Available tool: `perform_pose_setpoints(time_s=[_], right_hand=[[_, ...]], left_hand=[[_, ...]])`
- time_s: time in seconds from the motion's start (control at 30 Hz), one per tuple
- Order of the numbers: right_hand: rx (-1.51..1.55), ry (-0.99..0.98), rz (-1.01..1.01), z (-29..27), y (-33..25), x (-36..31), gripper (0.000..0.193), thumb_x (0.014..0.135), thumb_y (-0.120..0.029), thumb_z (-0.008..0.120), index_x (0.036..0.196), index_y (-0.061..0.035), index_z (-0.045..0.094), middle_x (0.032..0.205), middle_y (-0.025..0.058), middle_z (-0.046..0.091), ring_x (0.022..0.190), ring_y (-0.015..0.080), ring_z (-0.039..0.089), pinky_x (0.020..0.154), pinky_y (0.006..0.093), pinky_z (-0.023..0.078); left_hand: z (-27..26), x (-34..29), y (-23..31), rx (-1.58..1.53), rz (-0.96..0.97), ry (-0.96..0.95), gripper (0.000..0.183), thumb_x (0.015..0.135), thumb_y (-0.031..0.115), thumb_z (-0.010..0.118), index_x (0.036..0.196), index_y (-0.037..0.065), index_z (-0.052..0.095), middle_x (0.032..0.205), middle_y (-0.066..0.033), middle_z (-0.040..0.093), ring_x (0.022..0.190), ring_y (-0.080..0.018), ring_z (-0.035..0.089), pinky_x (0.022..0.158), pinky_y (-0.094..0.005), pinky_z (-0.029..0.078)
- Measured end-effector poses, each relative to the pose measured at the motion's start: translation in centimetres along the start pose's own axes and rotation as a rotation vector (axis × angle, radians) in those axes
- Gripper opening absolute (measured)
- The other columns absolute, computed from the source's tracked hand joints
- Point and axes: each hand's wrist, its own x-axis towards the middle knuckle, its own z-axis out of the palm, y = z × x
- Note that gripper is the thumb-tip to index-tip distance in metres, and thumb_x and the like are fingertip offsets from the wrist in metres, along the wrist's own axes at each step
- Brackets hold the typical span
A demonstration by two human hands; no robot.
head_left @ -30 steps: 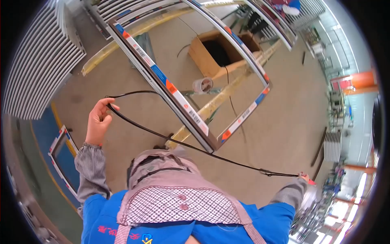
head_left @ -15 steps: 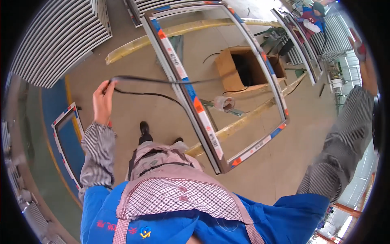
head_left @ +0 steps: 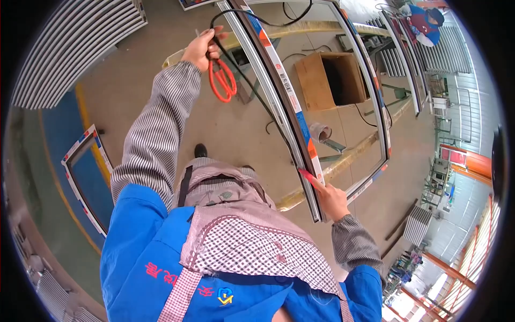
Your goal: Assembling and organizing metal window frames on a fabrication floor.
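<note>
My left hand (head_left: 201, 49) is closed at the far side of the window frame's left bar, with a black rubber strip (head_left: 234, 60) in its fingers. Red scissors (head_left: 222, 80) hang by that hand, their loop handles downward. The strip loops over the far end of the bar and also runs down along its left edge. Near the bar's close end, my right hand (head_left: 333, 201) presses on the window frame (head_left: 292, 102), over the strip; something red covers a fingertip there. Its other fingers are partly hidden.
The frame rests on yellow-wrapped supports (head_left: 354, 153). Beneath it stand an open cardboard box (head_left: 314, 83) and a roll of clear tape (head_left: 320, 132). A smaller frame (head_left: 80, 145) leans at left, below stacked profiles (head_left: 70, 51). Another person (head_left: 424, 24) works at the far right.
My left hand has moved away and to the right, bringing the red scissors into sight. The right hand has come down from the far right onto the near end of the frame's left bar.
</note>
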Motion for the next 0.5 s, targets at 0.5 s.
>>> perform_pose_setpoints(time_s=[0.5], right_hand=[[-0.001,-0.005,-0.051,-3.6,-1.0,4.9,0.05,0.08,-0.008,0.049,0.125,-0.0293,0.048,0.064,0.0099,0.055,0.053,0.025,0.058,0.047,0.0386,0.044]], left_hand=[[1.2,11.4,0.5,-0.022,-0.126,-0.062,0.01,0.088,0.013,0.055,0.096,0.009,0.059,0.077,0.0043,0.054,0.048,-0.0009,0.034,0.04,-0.0159,0.03]])
